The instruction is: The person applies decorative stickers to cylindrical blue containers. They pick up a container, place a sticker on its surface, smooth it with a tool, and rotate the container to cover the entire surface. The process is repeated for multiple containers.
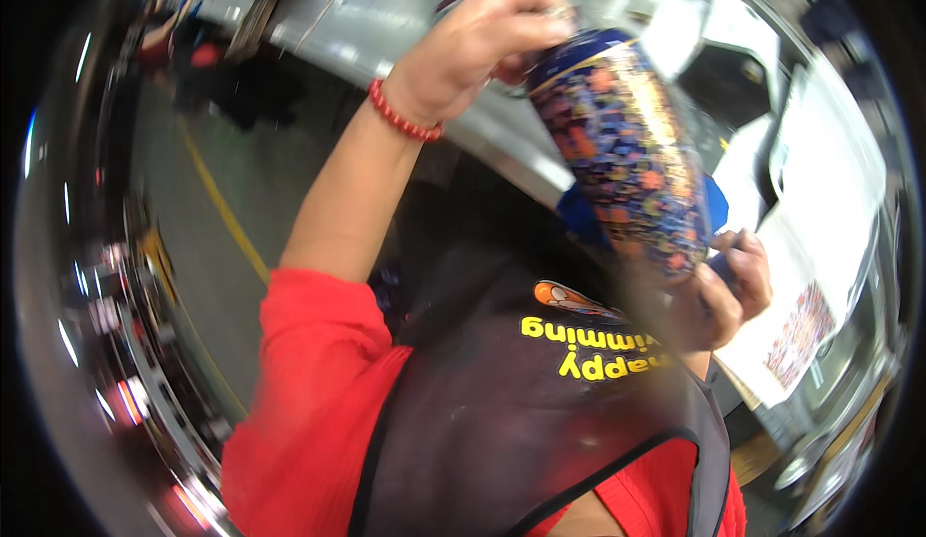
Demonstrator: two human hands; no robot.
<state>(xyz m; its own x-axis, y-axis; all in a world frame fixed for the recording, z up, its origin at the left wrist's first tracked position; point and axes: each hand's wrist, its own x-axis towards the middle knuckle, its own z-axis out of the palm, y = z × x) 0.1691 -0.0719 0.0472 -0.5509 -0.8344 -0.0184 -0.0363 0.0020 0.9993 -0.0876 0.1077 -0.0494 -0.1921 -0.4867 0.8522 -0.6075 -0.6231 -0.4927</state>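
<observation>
A rounded, tumbler-like cylinder [627, 151], dark blue with a dense multicoloured pattern and a gold line near its upper end, is held tilted in front of my apron. My left hand [487, 36], a red bead bracelet on its wrist, has its fingers closed at the upper, plain blue end. At the lower end, my right hand [735, 286] is closed around the base, and its fingers are partly blurred. Behind the cylinder shows a bright blue thing [584, 217] whose kind is hidden.
A metal worktable [405, 16] runs across the far side. To the right lie white sheets [834, 175], one bearing a colourful printed patch [803, 335], and a black flat piece [728, 84]. A yellow line [227, 209] marks the floor at left. Dark, blurred shapes [236, 84] stand beyond.
</observation>
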